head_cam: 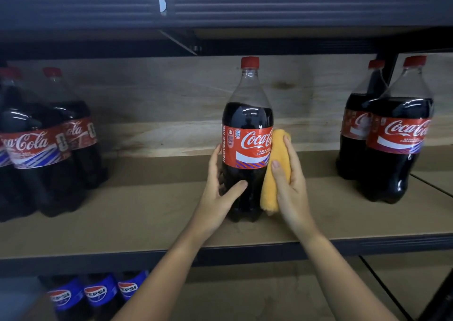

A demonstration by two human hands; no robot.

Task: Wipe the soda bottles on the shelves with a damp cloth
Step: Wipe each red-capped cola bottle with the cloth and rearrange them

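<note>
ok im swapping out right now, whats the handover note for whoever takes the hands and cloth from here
Left hand: grips the lower body of the middle Coke bottle, steadying it upright on the shelf.
Right hand: holds the yellow cloth pressed against that bottle's right side, over the label edge.
Other things: Coke bottles at left and at right on the same shelf; Pepsi bottles on the shelf below.
Done: the middle bottle is mid-wipe; whether the others are clean cannot be told.
Left: finish this bottle, then check and wipe the remaining Coke and Pepsi bottles.
</note>
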